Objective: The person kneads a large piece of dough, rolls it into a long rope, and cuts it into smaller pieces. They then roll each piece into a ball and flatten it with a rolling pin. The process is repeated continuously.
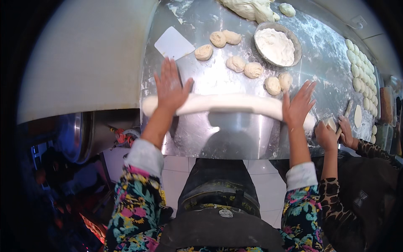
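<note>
A long, thick rope of dough (233,103) lies across the steel worktop (189,135) before me, a little blurred. Flat on its left part rests my left hand (171,86), fingers stretched toward a white dough scraper (174,43). Near the rope's right end, my right hand (298,105) lies over the dough with its fingers spread. Neither hand is closed around anything. Beyond the rope sit several rough dough pieces (253,70), some in touching pairs. A round bowl of white flour (275,47) stands behind them.
At my right, a co-worker's hands (327,135) hold a wooden rolling pin (348,108) and a dough piece. Several rows of dough balls (362,74) line the far right. A large dough mass (250,9) lies at the back. A pale wall panel (88,60) borders the left side.
</note>
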`<state>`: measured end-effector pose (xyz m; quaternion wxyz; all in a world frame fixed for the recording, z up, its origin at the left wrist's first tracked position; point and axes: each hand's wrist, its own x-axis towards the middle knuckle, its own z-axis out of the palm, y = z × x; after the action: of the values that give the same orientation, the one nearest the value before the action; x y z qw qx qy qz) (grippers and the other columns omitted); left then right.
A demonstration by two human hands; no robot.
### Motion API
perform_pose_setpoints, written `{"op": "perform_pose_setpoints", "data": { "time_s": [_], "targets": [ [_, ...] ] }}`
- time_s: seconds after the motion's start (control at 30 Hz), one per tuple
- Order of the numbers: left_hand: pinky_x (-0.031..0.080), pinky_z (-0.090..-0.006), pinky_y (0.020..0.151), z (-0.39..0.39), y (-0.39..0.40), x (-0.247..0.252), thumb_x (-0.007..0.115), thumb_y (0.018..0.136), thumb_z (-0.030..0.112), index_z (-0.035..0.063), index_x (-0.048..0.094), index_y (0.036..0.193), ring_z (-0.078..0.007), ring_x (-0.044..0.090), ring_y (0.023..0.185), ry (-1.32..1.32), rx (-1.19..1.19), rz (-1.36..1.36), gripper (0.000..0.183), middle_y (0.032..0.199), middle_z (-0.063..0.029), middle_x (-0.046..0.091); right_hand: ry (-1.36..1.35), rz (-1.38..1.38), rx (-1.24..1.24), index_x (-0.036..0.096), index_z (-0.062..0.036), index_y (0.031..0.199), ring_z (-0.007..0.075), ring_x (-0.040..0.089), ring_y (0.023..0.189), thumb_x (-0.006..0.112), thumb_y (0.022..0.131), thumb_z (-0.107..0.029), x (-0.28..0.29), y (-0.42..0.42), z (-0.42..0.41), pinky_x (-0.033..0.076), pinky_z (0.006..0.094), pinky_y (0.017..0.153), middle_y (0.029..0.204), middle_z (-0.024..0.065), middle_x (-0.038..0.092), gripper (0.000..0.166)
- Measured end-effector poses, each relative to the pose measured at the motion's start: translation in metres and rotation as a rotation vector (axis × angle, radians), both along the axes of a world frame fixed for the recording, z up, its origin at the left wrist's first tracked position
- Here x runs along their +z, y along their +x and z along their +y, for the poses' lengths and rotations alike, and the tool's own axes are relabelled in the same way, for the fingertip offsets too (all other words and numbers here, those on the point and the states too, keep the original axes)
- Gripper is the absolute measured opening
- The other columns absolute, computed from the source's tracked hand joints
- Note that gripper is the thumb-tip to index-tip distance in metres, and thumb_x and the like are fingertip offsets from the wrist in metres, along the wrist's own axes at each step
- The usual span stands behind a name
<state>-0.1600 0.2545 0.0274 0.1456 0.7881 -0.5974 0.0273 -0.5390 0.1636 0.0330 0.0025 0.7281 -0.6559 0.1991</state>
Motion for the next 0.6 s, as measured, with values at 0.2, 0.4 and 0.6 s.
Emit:
{"op": "perform_pose_setpoints", "data": {
  "time_s": [0.2,0.4,0.6],
  "targets": [
    [0.014,-0.0612,0.115,0.108,-0.029,0.049,0.055,0.089,0.029,0.0146,0.030,0.152,-0.0359,0.020,0.146,0.462,-0.290,0.018,0.069,0.160,-0.0082,0.025,0.261,0.134,0.407,0.031,-0.0036,0.149,0.0384,0.025,0.144,0.065,0.084,-0.036,0.021,-0.047,0.106,0.010,0.0600,0.116,0.155,0.0195,0.030,0.080],
    [0.010,-0.0680,0.112,0.205,-0.049,0.052,0.063,0.084,0.042,0.0107,0.034,0.150,-0.0358,0.017,0.147,0.604,-0.156,-0.023,0.079,0.159,-0.0092,0.026,0.438,0.351,0.292,0.028,-0.0021,0.150,0.0377,0.018,0.147,0.053,0.088,-0.051,0.009,-0.087,0.184,0.003,0.0633,0.114,0.157,0.0216,0.026,0.082],
    [0.019,-0.0614,0.113,0.049,0.015,0.018,0.054,0.091,0.043,0.0102,0.036,0.148,-0.0344,0.030,0.141,0.272,-0.076,-0.213,0.068,0.155,-0.0121,0.034,0.129,0.180,0.354,0.051,-0.0085,0.137,0.0345,0.037,0.138,0.055,0.090,-0.034,0.013,-0.036,0.022,0.018,0.0533,0.115,0.146,0.0129,0.046,0.054]
  ]
}}
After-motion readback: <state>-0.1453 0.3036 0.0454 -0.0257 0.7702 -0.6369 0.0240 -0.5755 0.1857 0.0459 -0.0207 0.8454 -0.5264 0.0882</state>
